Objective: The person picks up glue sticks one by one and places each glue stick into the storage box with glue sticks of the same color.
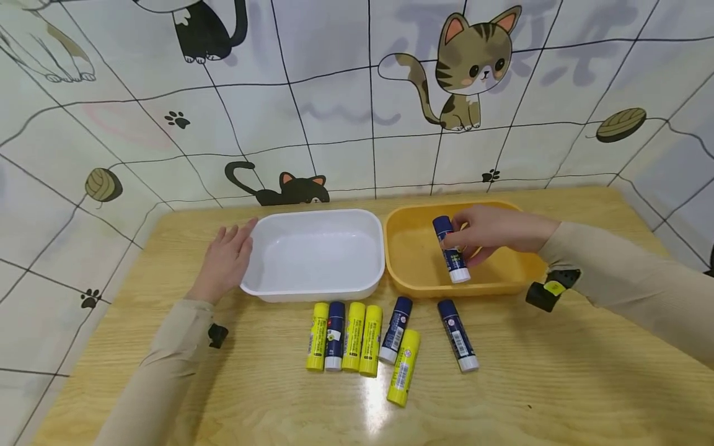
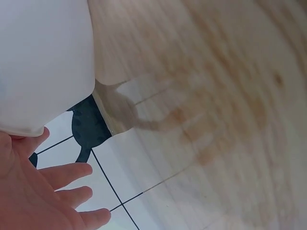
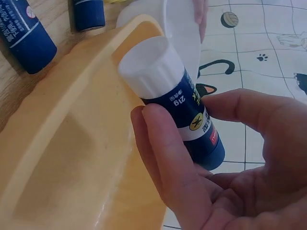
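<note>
Between thumb and fingers, my right hand (image 1: 486, 234) pinches a dark blue glue stick (image 1: 450, 249) with a white end, held tilted over the yellow tray (image 1: 407, 286). The right wrist view shows its white end (image 3: 151, 67) and label closely. My left hand (image 1: 227, 257) touches the left rim of the white tray (image 1: 312, 290), its fingers extended; the left wrist view shows the fingers (image 2: 67, 175) spread beside the tray wall. In front of the trays lie several yellow glue sticks (image 1: 353, 337) and blue glue sticks (image 1: 334, 337). One blue glue stick (image 1: 458, 336) lies apart at the right.
Both trays stand side by side towards the back of the wooden table (image 1: 268, 396). Behind them rises a white cat-patterned cloth (image 1: 334, 111). One yellow glue stick (image 1: 404, 368) lies nearer the front than the others.
</note>
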Demonstrator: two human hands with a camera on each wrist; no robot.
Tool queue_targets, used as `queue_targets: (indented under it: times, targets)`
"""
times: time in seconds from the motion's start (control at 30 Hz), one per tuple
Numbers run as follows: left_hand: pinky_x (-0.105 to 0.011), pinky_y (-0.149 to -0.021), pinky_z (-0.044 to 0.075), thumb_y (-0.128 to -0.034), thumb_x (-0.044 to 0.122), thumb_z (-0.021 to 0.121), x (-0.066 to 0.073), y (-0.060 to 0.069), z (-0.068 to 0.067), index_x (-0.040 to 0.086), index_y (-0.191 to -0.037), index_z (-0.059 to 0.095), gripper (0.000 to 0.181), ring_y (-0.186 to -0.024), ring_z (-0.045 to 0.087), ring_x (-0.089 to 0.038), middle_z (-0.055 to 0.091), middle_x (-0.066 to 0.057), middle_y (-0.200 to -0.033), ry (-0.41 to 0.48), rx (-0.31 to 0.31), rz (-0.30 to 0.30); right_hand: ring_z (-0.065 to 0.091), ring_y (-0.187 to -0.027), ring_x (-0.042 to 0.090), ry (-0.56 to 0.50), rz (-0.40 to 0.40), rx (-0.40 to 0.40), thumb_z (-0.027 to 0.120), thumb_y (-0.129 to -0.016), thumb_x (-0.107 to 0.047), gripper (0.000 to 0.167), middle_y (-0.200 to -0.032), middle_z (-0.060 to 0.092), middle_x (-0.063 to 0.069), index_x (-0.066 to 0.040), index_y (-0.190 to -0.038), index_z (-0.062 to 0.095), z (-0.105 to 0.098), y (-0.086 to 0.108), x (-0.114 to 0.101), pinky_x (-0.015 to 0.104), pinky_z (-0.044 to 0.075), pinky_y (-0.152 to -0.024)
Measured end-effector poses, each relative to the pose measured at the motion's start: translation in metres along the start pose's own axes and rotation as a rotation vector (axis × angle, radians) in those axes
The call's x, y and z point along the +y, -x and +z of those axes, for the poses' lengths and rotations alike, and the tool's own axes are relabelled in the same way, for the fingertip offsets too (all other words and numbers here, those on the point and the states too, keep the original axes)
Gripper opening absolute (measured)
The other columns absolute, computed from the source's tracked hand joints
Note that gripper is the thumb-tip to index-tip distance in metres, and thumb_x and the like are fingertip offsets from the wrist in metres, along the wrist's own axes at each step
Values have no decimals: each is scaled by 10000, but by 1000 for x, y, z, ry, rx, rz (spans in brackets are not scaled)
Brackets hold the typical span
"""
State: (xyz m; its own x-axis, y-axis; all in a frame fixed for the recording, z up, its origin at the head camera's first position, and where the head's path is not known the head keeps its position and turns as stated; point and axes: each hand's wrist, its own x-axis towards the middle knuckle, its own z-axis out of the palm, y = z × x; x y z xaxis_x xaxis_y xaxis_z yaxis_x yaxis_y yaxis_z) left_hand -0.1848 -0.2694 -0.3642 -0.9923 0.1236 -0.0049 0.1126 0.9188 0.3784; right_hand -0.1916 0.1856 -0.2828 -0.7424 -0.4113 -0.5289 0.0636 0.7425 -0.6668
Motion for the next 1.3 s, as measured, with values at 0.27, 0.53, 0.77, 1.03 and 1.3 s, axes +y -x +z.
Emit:
queue_targets:
  times: [0.27,0.53,0.77,1.03,1.3]
  targets:
    - [-712,-1054,112,-1059,313,189,0,0,1,134,-1539,259,517,-1376,103,-551,259,-331,-1489,13,14,7,655,-720,174,55,-3,-44,606,-932,-303,452,-903,633,155,82,-1138,491,5,-21,-14,318,581,-685]
    - [-695,-1066,118,-1059,282,207,2,-1,1,123,-1536,263,506,-1381,127,-535,285,-299,-1494,9,24,28,640,-713,164,51,35,-64,591,-927,-250,389,-896,639,147,77,-1121,512,9,-45,-13,272,573,-655]
    - [-696,-1067,113,-1058,275,214,3,0,1,120,-1534,267,503,-1381,122,-536,284,-304,-1492,13,20,15,641,-712,158,89,45,-99,576,-930,-244,353,-881,633,131,71,-1088,547,13,-57,-20,256,571,-648]
    - [-704,-1063,103,-1061,286,205,2,2,1,132,-1541,249,505,-1383,103,-539,263,-336,-1485,-12,5,9,656,-677,143,92,92,-142,575,-919,-248,373,-916,645,145,69,-1106,517,22,-72,-25,224,561,-626]
    - [-712,-1057,107,-1060,263,223,3,3,1,112,-1532,265,497,-1380,108,-543,274,-346,-1475,-23,10,12,641,-580,106,89,152,-187,576,-931,-246,364,-881,654,141,74,-1100,541,34,-87,-24,196,547,-605]
